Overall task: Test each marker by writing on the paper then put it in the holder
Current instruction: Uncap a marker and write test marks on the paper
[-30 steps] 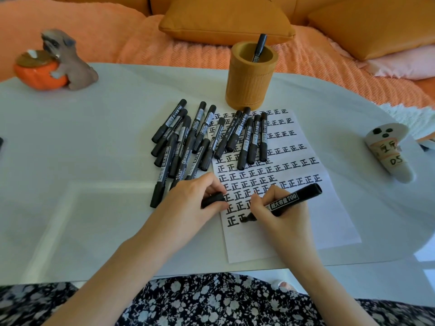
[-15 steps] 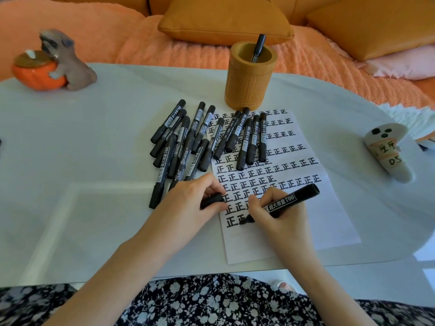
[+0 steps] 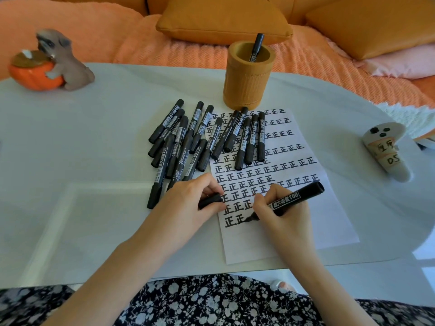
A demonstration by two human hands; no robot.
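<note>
On the white table (image 3: 94, 142) the paper (image 3: 329, 222) lies by the holder (image 3: 247, 83) and a heap of spare markers (image 3: 188, 142), handy for testing, while her left hand (image 3: 188, 205) pinches the cap (image 3: 209, 200) and her right hand (image 3: 282, 215) fingers pinch the marker (image 3: 294, 198), tip down, writing.

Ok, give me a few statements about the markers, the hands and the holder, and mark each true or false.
1. The right hand presses a black marker tip to the white paper. True.
2. The left hand is empty. False: it holds a black cap.
3. The round tan wooden holder has one marker in it. True.
4. The holder lies tipped over. False: it stands upright.
</note>
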